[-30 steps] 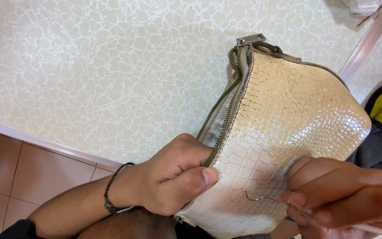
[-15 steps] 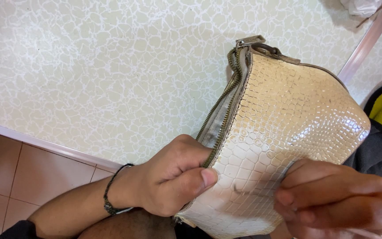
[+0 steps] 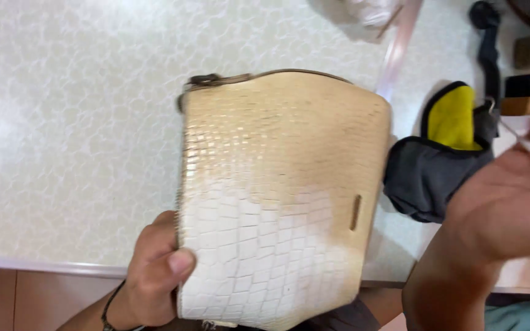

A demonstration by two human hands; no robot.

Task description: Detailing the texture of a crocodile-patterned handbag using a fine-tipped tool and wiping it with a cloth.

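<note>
cream crocodile-embossed leather bag (image 3: 277, 190): bottom edge cut off by frame | left hand (image 3: 154, 276): fingers hidden behind bag; right hand (image 3: 504, 202): blurred, right of bag

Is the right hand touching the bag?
No, the right hand is raised clear of the bag, pinching a thin thread; only the left hand grips it.

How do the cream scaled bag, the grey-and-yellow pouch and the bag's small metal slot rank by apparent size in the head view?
1. cream scaled bag
2. grey-and-yellow pouch, partly hidden by the right hand
3. metal slot
</note>
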